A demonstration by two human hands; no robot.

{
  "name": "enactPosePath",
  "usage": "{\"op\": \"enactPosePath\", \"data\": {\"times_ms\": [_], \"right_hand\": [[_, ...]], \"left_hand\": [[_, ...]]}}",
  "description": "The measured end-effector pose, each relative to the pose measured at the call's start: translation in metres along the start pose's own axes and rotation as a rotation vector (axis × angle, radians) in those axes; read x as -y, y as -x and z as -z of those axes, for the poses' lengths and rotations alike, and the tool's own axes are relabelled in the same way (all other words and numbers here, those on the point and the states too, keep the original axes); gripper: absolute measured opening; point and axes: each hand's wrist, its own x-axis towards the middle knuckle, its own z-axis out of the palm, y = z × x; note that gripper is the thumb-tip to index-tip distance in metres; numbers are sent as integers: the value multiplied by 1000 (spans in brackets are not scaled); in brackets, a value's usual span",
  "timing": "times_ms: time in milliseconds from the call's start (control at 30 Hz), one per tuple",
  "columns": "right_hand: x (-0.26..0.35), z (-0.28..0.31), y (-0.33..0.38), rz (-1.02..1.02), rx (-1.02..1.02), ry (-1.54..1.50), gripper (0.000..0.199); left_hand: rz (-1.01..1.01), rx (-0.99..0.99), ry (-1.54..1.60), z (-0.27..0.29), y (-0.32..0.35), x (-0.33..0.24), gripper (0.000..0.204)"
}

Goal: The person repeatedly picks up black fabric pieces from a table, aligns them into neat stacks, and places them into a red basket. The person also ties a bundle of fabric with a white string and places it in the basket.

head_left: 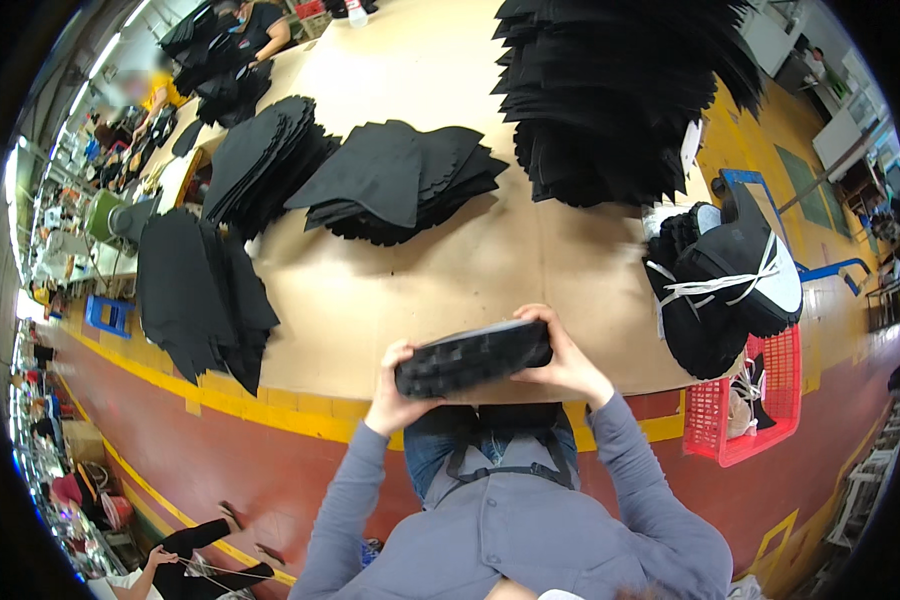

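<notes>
A thick stack of black cut pieces (pixel 475 358) is held between my two hands, above the near edge of the table; its layered edges face me. My left hand (pixel 400 388) grips the stack's left end, fingers wrapped round it. At the right end my right hand (pixel 558 355) closes on it, thumb below and fingers over the top. Beyond my hands lies a fanned pile of black cut pieces (pixel 390 185). Another leaning pile (pixel 260 160) stands left of it, and a third pile (pixel 195 295) hangs over the table's left edge.
Tall stacks of black pieces (pixel 610 100) stand at the far right of the tan table (pixel 420 290). A bundle tied with white strips (pixel 725 275) sits at its right edge, above a red basket (pixel 700 425). Several other people, including one in black (pixel 265 30), are around.
</notes>
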Motion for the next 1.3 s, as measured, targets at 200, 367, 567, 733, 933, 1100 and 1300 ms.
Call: {"op": "enactPosePath", "data": {"times_ms": [200, 367, 567, 733, 933, 1100, 1300], "right_hand": [[4, -12, -2, 124, -75, -15, 73], [-14, -16, 9, 103, -149, -273, 59], [-39, -20, 14, 173, -295, -40, 43], [-32, 1, 29, 82, -214, -11, 27], [-19, 13, 35, -208, -283, 76, 49], [-19, 57, 44, -338, -522, -80, 74], [-27, 91, 22, -401, -599, 978, 50]], "left_hand": [[-94, -173, 76, -27, -4, -1, 91], [101, -88, 209, -2, -4, 13, 56], [-47, -149, 61, -22, -19, -6, 59], [-2, 60, 24, -25, -13, -8, 54], [229, 81, -63, -22, -31, -23, 57], [6, -35, -29, 56, -57, -65, 47], [328, -921, 177, 211, -1, -51, 21]]}}
